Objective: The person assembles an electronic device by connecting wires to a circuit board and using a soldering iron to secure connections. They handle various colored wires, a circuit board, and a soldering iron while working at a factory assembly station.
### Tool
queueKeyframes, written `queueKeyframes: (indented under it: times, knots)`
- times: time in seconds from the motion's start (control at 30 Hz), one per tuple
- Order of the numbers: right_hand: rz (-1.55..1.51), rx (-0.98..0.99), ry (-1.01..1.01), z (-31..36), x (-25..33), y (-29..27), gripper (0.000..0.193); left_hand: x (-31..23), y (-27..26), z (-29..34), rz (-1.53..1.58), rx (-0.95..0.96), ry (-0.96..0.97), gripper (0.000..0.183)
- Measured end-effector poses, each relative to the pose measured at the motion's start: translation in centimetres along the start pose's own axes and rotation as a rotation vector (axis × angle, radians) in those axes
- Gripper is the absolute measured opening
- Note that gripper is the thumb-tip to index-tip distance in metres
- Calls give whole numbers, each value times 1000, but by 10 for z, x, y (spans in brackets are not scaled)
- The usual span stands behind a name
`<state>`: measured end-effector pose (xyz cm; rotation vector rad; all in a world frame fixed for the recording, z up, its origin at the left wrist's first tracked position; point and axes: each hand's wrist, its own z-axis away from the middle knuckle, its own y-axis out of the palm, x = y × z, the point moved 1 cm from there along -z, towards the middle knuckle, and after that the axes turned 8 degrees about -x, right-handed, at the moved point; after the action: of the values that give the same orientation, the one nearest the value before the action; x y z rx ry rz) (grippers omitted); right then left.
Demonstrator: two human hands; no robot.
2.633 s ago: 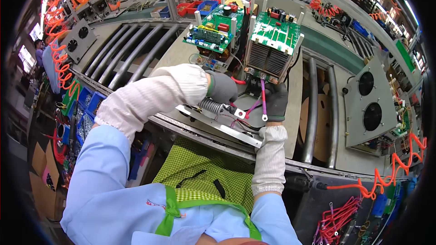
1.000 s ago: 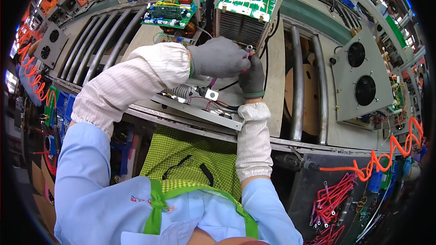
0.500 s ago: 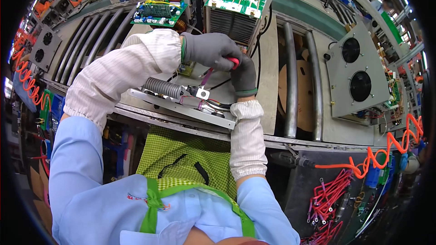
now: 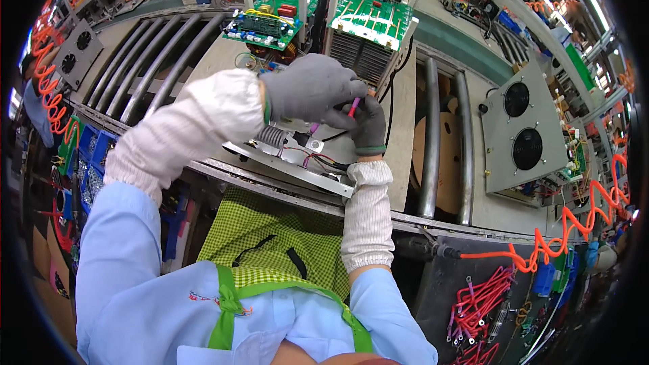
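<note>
One red wire [image 4: 353, 107], middle of the frame.
Pinched in the right hand [image 4: 369, 126], beside curled fingers of the left hand [image 4: 307, 88], hold there impossible to tell; green board [image 4: 374, 19] higher up.

Bare board [image 4: 400, 135] right of blocking heatsink [image 4: 362, 55]

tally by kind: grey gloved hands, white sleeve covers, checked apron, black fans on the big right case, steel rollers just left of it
Grey gloved hands: 2
White sleeve covers: 2
Checked apron: 1
Black fans: 2
Steel rollers: 2
Total: 9
</note>
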<state>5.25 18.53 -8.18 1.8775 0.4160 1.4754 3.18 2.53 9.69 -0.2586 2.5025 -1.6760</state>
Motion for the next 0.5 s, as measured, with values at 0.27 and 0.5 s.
queueKeyframes:
  times: [0.27, 0.5]
  knots:
    - [-45, -48, 52, -2, -9, -1, 33, -125, 52, 87, 1144, -13, -322, 14]
    - [-90, 15, 125, -6, -9, -10, 31, -113, 115, 51, 2221, -629, -1448, 15]
